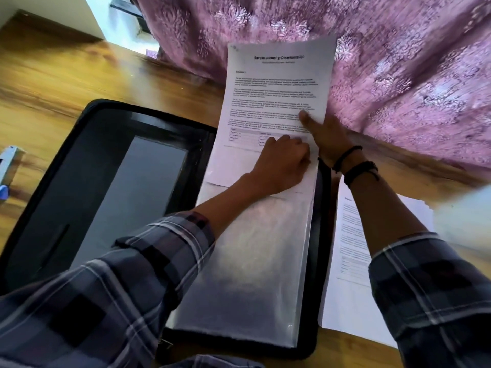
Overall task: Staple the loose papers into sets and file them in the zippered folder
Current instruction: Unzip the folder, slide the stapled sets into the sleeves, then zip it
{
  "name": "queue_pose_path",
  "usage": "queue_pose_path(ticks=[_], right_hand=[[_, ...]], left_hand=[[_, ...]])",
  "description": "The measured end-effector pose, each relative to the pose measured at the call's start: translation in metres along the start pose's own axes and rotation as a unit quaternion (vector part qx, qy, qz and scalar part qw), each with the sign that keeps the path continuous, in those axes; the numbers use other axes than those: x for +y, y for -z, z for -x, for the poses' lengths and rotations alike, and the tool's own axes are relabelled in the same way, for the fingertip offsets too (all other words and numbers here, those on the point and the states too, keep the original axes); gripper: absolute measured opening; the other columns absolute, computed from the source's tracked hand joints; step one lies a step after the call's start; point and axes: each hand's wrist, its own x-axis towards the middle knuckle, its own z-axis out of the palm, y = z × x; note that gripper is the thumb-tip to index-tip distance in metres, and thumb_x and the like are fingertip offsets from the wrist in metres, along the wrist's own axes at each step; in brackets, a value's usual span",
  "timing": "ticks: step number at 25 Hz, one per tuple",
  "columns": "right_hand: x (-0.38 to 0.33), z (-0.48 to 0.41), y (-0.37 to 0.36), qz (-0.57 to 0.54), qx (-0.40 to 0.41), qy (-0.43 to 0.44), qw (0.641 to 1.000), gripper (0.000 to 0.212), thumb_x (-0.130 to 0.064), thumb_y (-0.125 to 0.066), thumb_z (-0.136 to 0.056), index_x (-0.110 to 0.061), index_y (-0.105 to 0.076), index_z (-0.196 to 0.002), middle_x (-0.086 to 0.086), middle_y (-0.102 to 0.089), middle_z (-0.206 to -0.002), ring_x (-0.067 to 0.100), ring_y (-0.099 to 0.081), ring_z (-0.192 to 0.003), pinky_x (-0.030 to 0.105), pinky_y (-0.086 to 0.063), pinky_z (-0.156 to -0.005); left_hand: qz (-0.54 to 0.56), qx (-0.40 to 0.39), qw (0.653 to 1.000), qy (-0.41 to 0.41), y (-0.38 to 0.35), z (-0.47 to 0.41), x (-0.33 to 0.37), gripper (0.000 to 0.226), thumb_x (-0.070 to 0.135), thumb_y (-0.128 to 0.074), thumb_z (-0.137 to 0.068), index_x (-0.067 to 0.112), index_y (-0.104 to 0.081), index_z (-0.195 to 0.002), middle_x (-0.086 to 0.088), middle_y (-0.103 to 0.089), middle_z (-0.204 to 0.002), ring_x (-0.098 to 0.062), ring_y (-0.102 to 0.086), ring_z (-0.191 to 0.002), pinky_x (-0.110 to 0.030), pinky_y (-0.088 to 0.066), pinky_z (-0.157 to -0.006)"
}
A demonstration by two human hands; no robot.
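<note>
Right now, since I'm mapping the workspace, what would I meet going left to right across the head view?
A grey-blue object at the edge → folder's black flap → printed set, held by the right hand → loose paper stack.

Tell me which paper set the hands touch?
The titled set over the folder's clear pocket: right hand pinches it, left hand rests on it. The other stack lies flat alongside.

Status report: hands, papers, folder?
Right hand pinches white printed paper set; left hand curled on it, grip unclear. Set partly over open black zippered folder. Nothing blocking.
</note>
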Motion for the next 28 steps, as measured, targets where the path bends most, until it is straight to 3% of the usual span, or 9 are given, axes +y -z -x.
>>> queue_pose_path(ticks=[4, 6, 8, 11, 14, 18, 20, 23, 28], right_hand=[[0.004, -0.002, 0.01, 0.075, -0.088, -0.081, 0.99, 0.017, -0.018, -0.061, -0.094, -0.021, -0.066, -0.11, 0.004, -0.07, -0.108, 0.019, -0.064, -0.094, 0.032, -0.053, -0.08], [0.005, -0.006, 0.013, 0.02, -0.037, -0.064, 0.997, 0.052, -0.04, -0.085, -0.066, -0.015, -0.068, -0.108, 0.008, -0.071, -0.111, 0.02, -0.069, -0.095, 0.032, -0.057, -0.081], [-0.001, -0.006, 0.016, 0.027, -0.046, -0.082, 0.995, 0.065, -0.039, -0.089, -0.05, -0.013, -0.068, -0.106, 0.002, -0.074, -0.101, 0.019, -0.071, -0.09, 0.03, -0.059, -0.072], [-0.004, -0.007, 0.025, 0.093, -0.1, -0.139, 0.981, 0.047, -0.01, -0.079, -0.074, -0.012, -0.06, -0.117, 0.0, -0.072, -0.102, 0.014, -0.072, -0.085, 0.036, -0.061, -0.074], [-0.006, -0.017, 0.027, 0.145, -0.015, -0.063, 0.987, 0.051, -0.027, -0.085, -0.069, -0.016, -0.061, -0.113, 0.011, -0.067, -0.119, 0.028, -0.066, -0.107, 0.049, -0.057, -0.087], [-0.021, -0.018, 0.022, 0.281, -0.143, -0.176, 0.932, 0.042, -0.001, -0.079, -0.075, 0.0, -0.065, -0.115, 0.017, -0.069, -0.11, 0.033, -0.068, -0.099, 0.036, -0.061, -0.07], [-0.029, -0.027, 0.013, 0.401, -0.097, -0.091, 0.906, 0.045, -0.018, -0.082, -0.077, 0.0, -0.066, -0.114, 0.015, -0.067, -0.11, 0.03, -0.065, -0.099, 0.031, -0.06, -0.071], [-0.031, -0.037, -0.02, 0.56, -0.094, 0.028, 0.823, 0.047, -0.035, -0.069, -0.088, -0.01, -0.061, -0.127, 0.016, -0.057, -0.131, 0.035, -0.052, -0.121, 0.04, -0.044, -0.097], [-0.026, -0.038, -0.059, 0.534, -0.048, 0.097, 0.839, 0.028, -0.014, -0.052, -0.095, -0.009, -0.064, -0.12, 0.016, -0.061, -0.126, 0.036, -0.054, -0.117, 0.041, -0.045, -0.096]], left_hand=[[-0.028, 0.064, 0.997, 0.017, -0.006, -0.002, 0.003, 0.017, 0.022, -0.057, -0.091, 0.009, -0.067, -0.095, -0.01, -0.068, -0.102, -0.032, -0.059, -0.095, -0.043, -0.044, -0.079], [-0.034, 0.033, 0.999, -0.002, -0.004, 0.003, -0.002, 0.022, 0.03, -0.057, -0.092, 0.011, -0.067, -0.099, -0.008, -0.068, -0.104, -0.031, -0.057, -0.099, -0.044, -0.043, -0.085], [-0.042, -0.001, 0.999, 0.008, 0.006, 0.01, -0.012, 0.03, 0.043, -0.055, -0.092, 0.018, -0.064, -0.105, -0.002, -0.066, -0.107, -0.028, -0.055, -0.105, -0.041, -0.038, -0.089], [-0.054, -0.04, 0.996, 0.055, 0.028, 0.019, -0.04, 0.031, 0.05, -0.054, -0.09, 0.025, -0.062, -0.107, 0.005, -0.066, -0.11, -0.027, -0.051, -0.112, -0.041, -0.03, -0.095], [-0.081, -0.023, 0.994, 0.067, 0.047, 0.034, -0.074, 0.021, 0.043, -0.057, -0.088, 0.027, -0.066, -0.097, 0.005, -0.068, -0.1, -0.028, -0.053, -0.108, -0.041, -0.03, -0.093], [-0.074, 0.056, 0.995, 0.047, 0.045, 0.048, -0.102, 0.013, 0.033, -0.058, -0.087, 0.023, -0.067, -0.087, 0.004, -0.066, -0.091, -0.028, -0.055, -0.099, -0.036, -0.024, -0.084], [-0.071, 0.097, 0.992, 0.026, 0.032, 0.052, -0.106, 0.012, 0.032, -0.06, -0.089, 0.021, -0.066, -0.087, 0.003, -0.065, -0.09, -0.026, -0.054, -0.096, -0.036, -0.026, -0.087], [-0.053, 0.134, 0.99, -0.006, 0.022, 0.053, -0.107, 0.011, 0.03, -0.061, -0.091, 0.019, -0.065, -0.088, 0.004, -0.064, -0.092, -0.023, -0.053, -0.096, -0.035, -0.028, -0.09], [-0.034, 0.151, 0.988, -0.01, 0.022, 0.053, -0.11, 0.01, 0.026, -0.062, -0.09, 0.017, -0.065, -0.091, 0.002, -0.063, -0.094, -0.023, -0.053, -0.099, -0.035, -0.028, -0.093]])
